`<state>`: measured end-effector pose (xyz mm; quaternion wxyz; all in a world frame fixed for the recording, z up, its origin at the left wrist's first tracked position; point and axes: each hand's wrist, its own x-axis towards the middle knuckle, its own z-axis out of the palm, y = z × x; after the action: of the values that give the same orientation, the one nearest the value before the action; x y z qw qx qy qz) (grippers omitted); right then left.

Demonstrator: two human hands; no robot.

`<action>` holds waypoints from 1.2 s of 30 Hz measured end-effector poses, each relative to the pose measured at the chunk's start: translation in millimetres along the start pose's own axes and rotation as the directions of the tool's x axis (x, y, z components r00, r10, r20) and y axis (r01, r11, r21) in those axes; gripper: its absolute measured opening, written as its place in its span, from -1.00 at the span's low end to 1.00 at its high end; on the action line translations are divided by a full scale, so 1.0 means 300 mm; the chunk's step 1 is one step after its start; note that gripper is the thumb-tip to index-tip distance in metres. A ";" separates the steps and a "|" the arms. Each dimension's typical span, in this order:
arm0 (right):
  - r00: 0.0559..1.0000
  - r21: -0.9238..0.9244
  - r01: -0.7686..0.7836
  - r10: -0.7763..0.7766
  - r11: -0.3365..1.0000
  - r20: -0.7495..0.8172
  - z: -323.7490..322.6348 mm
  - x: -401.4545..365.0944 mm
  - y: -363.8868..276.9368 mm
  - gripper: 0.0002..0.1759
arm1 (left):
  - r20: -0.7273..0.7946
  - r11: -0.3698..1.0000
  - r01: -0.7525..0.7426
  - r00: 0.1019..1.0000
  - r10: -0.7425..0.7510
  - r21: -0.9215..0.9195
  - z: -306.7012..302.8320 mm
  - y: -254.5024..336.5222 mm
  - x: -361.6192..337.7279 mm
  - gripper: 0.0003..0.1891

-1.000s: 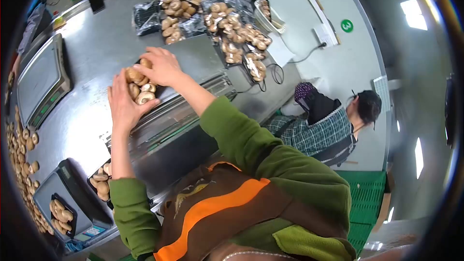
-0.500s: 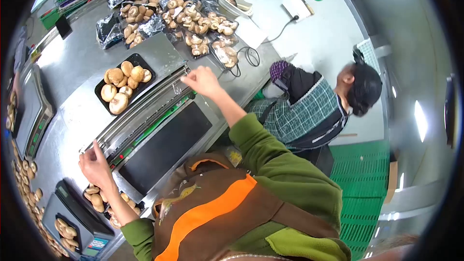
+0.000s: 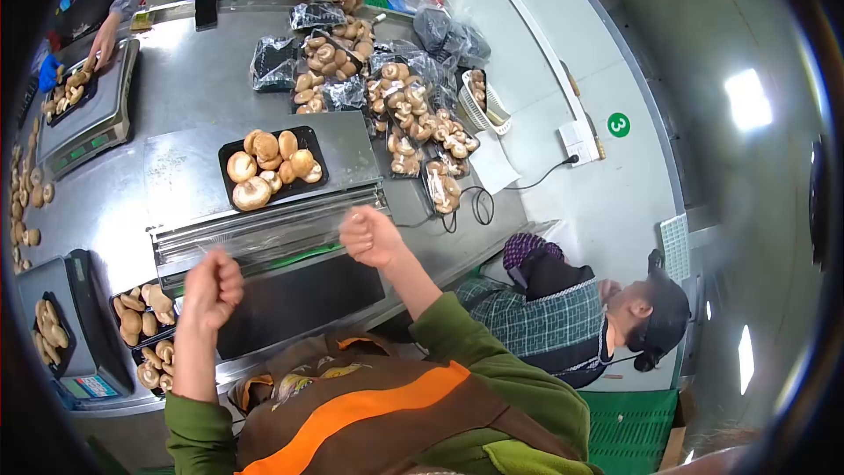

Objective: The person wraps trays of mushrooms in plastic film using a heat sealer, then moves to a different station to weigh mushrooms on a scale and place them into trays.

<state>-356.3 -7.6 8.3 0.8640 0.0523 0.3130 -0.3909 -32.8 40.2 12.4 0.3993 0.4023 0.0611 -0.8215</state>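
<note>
Both my hands are closed over the wrapping machine (image 3: 264,233), apart from each other. My left hand (image 3: 214,288) is at the machine's left part and my right hand (image 3: 371,236) at its right end. Thin clear film seems to stretch between them, its edges hard to make out. Just beyond the film and rollers sits a black tray (image 3: 318,142) filled with brown mushrooms (image 3: 268,158), unwrapped. The dark plate (image 3: 303,303) of the machine lies nearer my body.
Wrapped mushroom packs (image 3: 409,105) are piled at the back right beside a white basket (image 3: 483,105). Scales stand at the left (image 3: 88,123) and lower left (image 3: 75,325). Filled trays (image 3: 145,312) lie left of my left hand. One co-worker (image 3: 563,317) is at right, another's hand (image 3: 105,40) upper left.
The view has turned, bringing the far-left co-worker's arm into sight. Both my hands have come nearer my body from the film rollers, and their fingers have closed.
</note>
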 end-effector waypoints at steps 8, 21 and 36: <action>0.638 -0.242 0.770 -0.706 0.590 0.309 0.584 0.145 -0.286 -0.68 | 0.545 0.275 -0.916 0.395 0.739 0.292 0.395 0.404 0.009 -0.49; 0.752 -0.932 0.290 -0.551 -0.217 0.362 0.206 0.552 -0.310 -0.48 | 0.704 -0.454 -0.558 0.400 0.586 0.695 0.187 0.331 0.365 -0.69; 0.844 -0.979 0.160 -0.532 0.128 0.069 0.127 0.285 -0.188 -0.61 | 0.265 0.007 -0.379 0.660 0.703 0.925 0.079 0.251 0.293 -0.59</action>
<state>-334.5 -114.1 -2.3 0.5289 -0.5096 0.6137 -0.2898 -25.6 -73.9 -17.4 0.3526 0.6517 -0.5417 -0.3970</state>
